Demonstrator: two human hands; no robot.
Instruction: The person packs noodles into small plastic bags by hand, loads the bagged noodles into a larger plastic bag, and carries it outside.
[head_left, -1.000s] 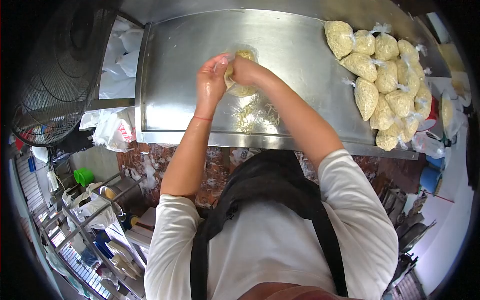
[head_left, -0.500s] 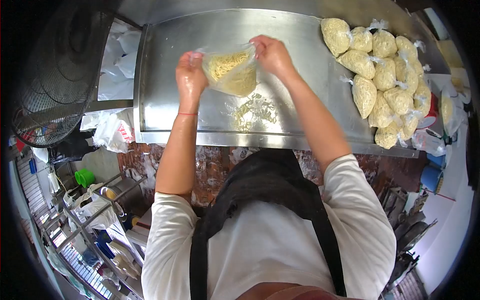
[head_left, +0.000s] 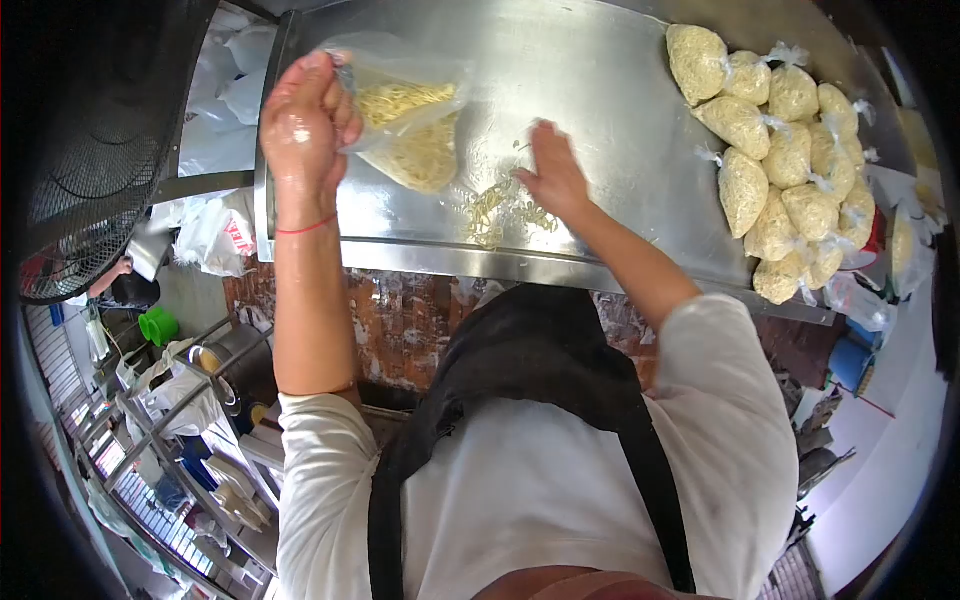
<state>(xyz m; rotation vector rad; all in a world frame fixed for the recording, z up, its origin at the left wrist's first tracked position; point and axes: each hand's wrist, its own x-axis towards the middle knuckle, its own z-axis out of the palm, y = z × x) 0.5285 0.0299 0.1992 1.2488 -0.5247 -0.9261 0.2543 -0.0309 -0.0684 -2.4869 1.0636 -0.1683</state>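
My left hand (head_left: 308, 125) is closed on the top edge of a clear plastic bag (head_left: 412, 125), which hangs over the left part of the steel table (head_left: 380, 255). Pale yellow noodles (head_left: 420, 150) fill the lower part of that bag. My right hand (head_left: 556, 170) holds nothing; its fingers are stretched out above the tabletop, slightly blurred. Just to its left, loose noodle scraps (head_left: 485, 215) lie scattered on the wet metal.
Several tied bags of noodles (head_left: 785, 160) are piled at the table's right end. White plastic bags (head_left: 220, 100) lie beyond the left edge, near a wire-caged fan (head_left: 90, 180). A metal rack (head_left: 175, 425) stands at lower left.
My left hand has carried the bag to the left. My right hand has let go of the bag and moved down toward the scraps. Part of another person's arm now shows at far left.
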